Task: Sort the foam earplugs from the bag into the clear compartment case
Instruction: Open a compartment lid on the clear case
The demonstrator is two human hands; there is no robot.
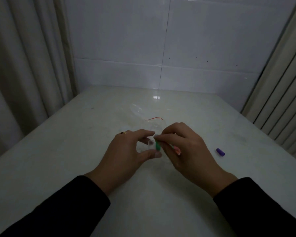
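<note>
Earplugs come first: a green earplug [157, 145] sits pinched in the fingertips of the right hand [186, 147], which also holds a pink-orange earplug [176, 150] tucked under its curled fingers. Just beside it, the left hand [126, 154] curves thumb and fingers around the clear compartment case [148, 146], which is faint and hard to make out. Beyond both hands lies the clear bag [148, 117] with its red strip, on the pale table [75, 142]. A purple earplug [220, 152] lies alone to the right, well apart.
</note>
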